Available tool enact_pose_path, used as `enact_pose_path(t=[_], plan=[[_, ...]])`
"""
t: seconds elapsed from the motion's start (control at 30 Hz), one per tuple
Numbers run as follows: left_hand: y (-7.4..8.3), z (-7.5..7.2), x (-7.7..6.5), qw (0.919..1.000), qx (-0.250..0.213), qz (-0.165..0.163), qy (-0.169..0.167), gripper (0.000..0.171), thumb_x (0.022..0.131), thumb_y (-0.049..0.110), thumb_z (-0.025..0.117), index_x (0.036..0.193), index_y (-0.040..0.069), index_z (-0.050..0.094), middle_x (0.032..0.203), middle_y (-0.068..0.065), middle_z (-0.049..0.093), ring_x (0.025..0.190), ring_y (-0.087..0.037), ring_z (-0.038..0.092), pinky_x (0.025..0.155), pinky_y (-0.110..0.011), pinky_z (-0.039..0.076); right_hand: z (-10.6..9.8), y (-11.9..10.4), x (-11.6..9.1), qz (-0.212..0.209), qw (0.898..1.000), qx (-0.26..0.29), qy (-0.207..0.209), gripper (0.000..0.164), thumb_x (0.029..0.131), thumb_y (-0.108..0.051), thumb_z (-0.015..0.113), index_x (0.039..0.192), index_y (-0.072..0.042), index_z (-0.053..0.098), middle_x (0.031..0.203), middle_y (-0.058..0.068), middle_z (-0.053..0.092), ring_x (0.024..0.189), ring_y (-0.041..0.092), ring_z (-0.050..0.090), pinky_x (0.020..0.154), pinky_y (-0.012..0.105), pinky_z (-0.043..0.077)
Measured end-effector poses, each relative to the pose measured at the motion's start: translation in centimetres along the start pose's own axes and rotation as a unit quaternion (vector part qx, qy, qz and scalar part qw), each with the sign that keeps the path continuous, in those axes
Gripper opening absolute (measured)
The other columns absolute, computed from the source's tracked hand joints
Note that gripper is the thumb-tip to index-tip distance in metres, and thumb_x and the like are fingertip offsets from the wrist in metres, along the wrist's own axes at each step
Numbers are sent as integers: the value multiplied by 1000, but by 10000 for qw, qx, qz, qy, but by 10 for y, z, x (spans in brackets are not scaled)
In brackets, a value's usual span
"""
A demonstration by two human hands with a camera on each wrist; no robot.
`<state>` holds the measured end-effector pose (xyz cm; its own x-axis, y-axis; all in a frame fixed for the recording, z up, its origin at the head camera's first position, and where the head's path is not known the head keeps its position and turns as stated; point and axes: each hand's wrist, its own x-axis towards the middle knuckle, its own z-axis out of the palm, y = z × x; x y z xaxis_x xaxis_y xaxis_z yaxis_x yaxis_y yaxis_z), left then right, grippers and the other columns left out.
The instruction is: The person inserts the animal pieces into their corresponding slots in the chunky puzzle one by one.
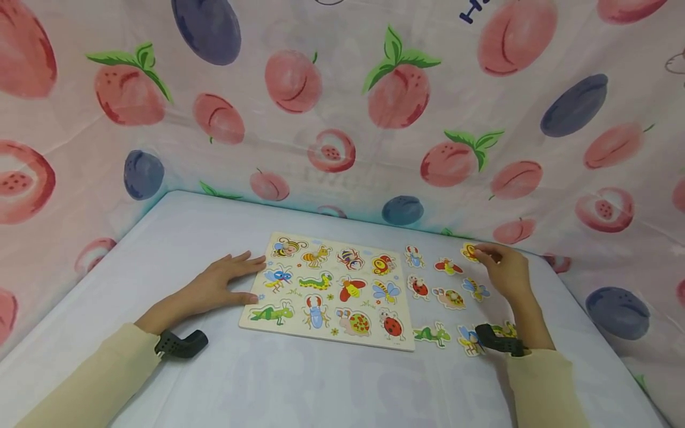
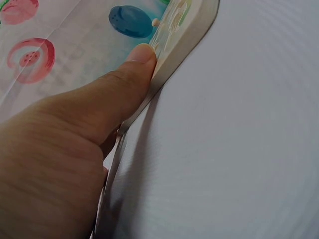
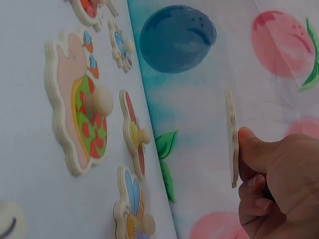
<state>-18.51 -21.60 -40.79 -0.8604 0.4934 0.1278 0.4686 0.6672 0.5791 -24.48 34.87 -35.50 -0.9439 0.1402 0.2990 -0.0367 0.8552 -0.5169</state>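
Note:
A flat wooden insect puzzle board (image 1: 374,336) lies on the white-covered table. My left hand (image 1: 214,284) rests at its left side, fingers spread and extended, thumb against the board's edge (image 2: 187,47) in the left wrist view. Beyond the far right corner, my right hand (image 1: 507,272) pinches a yellow-and-red puzzle piece (image 1: 468,252) by its knob side. The right wrist view shows this piece (image 3: 232,142) edge-on, raised off the table. Nearest to that hand lie a blue-winged bug piece (image 1: 475,289) and a red-winged bug piece (image 1: 448,266).
Right of the board are a beetle piece (image 1: 414,257), a ladybug piece (image 1: 418,286), a knobbed snail piece (image 3: 75,107), a grasshopper piece (image 1: 434,335) and a mosquito piece (image 1: 470,341). A caterpillar piece (image 1: 507,329) is partly hidden under the right wrist camera. Fruit-printed cloth (image 1: 332,89) walls the table.

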Motion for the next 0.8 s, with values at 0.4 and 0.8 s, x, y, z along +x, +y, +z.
enact_pose_path(t=[0.4, 0.8], plan=[[3, 0, 0, 9999, -58, -94, -1, 78, 80, 49, 72, 142, 8, 47, 149, -4, 40, 141, -35, 21, 112, -56, 9, 2, -32, -4, -173, 9994, 133, -253, 33, 96, -33, 59, 111, -5, 67, 97, 13, 63, 84, 27, 46, 63, 37, 44], [-1, 2, 0, 9999, 17, 54, 83, 76, 80, 48, 72, 140, 7, 49, 148, -4, 42, 140, -35, 24, 112, -56, 12, 22, -26, 7, -732, 9958, 523, -175, 34, 92, -38, 63, 107, -8, 69, 91, 7, 64, 78, 23, 45, 52, 40, 41]])
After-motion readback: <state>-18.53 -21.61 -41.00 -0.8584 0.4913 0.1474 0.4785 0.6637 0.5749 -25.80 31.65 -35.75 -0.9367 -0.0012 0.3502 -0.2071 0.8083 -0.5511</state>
